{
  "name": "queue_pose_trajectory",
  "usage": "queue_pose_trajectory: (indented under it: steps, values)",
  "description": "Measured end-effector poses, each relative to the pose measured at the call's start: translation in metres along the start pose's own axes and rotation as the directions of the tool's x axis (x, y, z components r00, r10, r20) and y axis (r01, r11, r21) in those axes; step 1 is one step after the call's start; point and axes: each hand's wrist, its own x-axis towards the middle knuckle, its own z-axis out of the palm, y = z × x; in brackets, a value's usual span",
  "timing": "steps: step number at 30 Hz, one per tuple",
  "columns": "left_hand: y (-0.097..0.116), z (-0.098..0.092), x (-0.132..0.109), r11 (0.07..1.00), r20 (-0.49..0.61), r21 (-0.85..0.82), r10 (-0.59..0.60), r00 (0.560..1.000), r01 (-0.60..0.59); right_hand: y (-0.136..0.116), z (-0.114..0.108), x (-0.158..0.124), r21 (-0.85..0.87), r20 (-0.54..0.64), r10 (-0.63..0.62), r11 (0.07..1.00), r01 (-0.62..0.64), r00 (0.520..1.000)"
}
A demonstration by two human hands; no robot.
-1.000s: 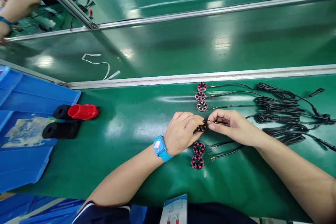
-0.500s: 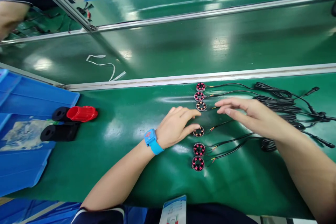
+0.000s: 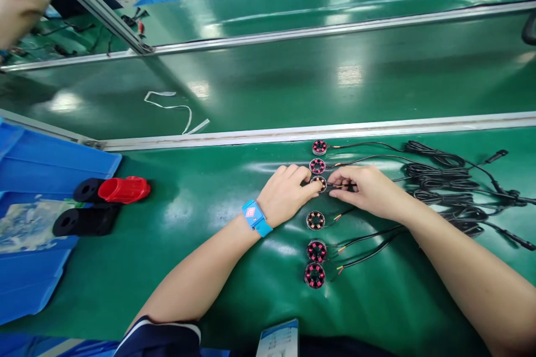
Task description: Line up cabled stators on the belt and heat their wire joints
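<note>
Several small round wound-coil discs lie in a column on the green bench, each with a thin black lead running right. My left hand (image 3: 288, 192), with a blue wrist strap (image 3: 256, 217), pinches the third disc (image 3: 320, 182) from the top. My right hand (image 3: 366, 189) pinches that disc's lead (image 3: 342, 184) just to the right of it. Two discs (image 3: 317, 166) lie above this one. Below it lie a bare disc (image 3: 315, 220) and two red-coiled discs (image 3: 317, 251).
Bundles of coiled black cable (image 3: 444, 184) lie at the right. A blue tray (image 3: 46, 162) sits at the left with a red cylinder (image 3: 123, 189) and black cylinders (image 3: 84, 222) beside it. A metal rail (image 3: 293, 134) borders the conveyor behind. Another person's arm (image 3: 19, 3) shows at top left.
Both hands let go of the fourth disc, left it on the bench, moved up the column and closed on the third disc and its lead.
</note>
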Motion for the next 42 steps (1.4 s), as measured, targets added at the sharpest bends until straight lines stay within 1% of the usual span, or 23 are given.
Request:
queue_pose_trajectory:
  steps: [3,7,9,11,14,17,19,21,23,25,27,30,33,35,38,42]
  values:
    - [0.005,-0.003,-0.003,1.000,-0.038,0.005,0.018,0.999,-0.018,-0.002,-0.002,-0.001,0.177,0.058,0.057,0.982,-0.067,0.997]
    - [0.007,-0.006,-0.003,0.999,-0.040,-0.005,0.045,0.998,-0.045,0.003,0.001,0.001,0.413,0.086,0.136,0.897,-0.159,0.987]
    - [0.006,-0.008,-0.003,0.999,-0.030,-0.013,0.048,0.998,-0.049,0.005,0.003,0.002,0.495,0.106,0.170,0.846,-0.200,0.980]
    - [0.004,-0.010,-0.003,0.998,-0.018,-0.034,0.052,0.999,-0.052,0.004,0.003,0.003,0.522,0.119,0.188,0.823,-0.223,0.975]
    - [0.002,-0.012,-0.004,0.994,0.018,-0.091,0.060,0.998,-0.059,0.001,0.002,0.001,0.470,0.139,0.189,0.852,-0.233,0.972]
    - [0.002,-0.013,-0.007,0.983,0.087,-0.172,0.073,0.994,-0.057,-0.004,-0.003,-0.004,0.350,0.159,0.176,0.910,-0.222,0.971]
    - [0.001,-0.013,-0.008,0.973,0.097,-0.228,0.063,0.993,-0.040,-0.007,-0.011,-0.008,0.239,0.100,0.138,0.958,-0.159,0.985]
    - [-0.004,-0.015,-0.006,0.965,0.055,-0.262,0.000,0.998,0.014,-0.009,-0.020,-0.011,0.136,-0.001,0.088,0.987,-0.087,0.996]
    - [-0.012,-0.015,-0.002,0.965,0.007,-0.251,-0.081,0.997,0.080,-0.010,-0.029,-0.011,0.030,-0.096,0.048,0.999,-0.045,0.994]
    - [-0.021,-0.015,0.005,0.975,0.002,-0.196,-0.107,0.994,0.105,-0.009,-0.034,-0.006,-0.115,-0.128,0.009,0.993,-0.024,0.992]
    - [-0.029,-0.011,0.012,0.989,0.033,-0.124,-0.076,0.997,0.079,-0.005,-0.032,0.002,-0.262,-0.107,-0.050,0.965,0.020,0.993]
    - [-0.034,-0.003,0.020,0.998,0.066,-0.044,-0.041,0.997,0.044,0.003,-0.021,0.018,-0.380,-0.059,-0.124,0.920,0.093,0.990]
    - [-0.035,0.004,0.022,1.000,0.048,0.004,-0.013,0.999,0.013,0.009,-0.010,0.029,-0.400,-0.077,-0.148,0.910,0.105,0.986]
    - [-0.033,0.005,0.021,0.999,0.026,0.045,0.020,0.999,-0.021,0.009,-0.008,0.031,-0.331,-0.080,-0.120,0.940,0.087,0.990]
    - [-0.030,-0.001,0.017,0.990,-0.001,0.122,0.069,0.998,-0.069,0.007,-0.011,0.029,-0.181,-0.029,-0.048,0.982,0.042,0.998]
    - [-0.023,-0.013,0.014,0.974,0.010,0.193,0.123,0.992,-0.123,0.005,-0.017,0.024,-0.075,0.020,-0.002,0.997,0.003,1.000]
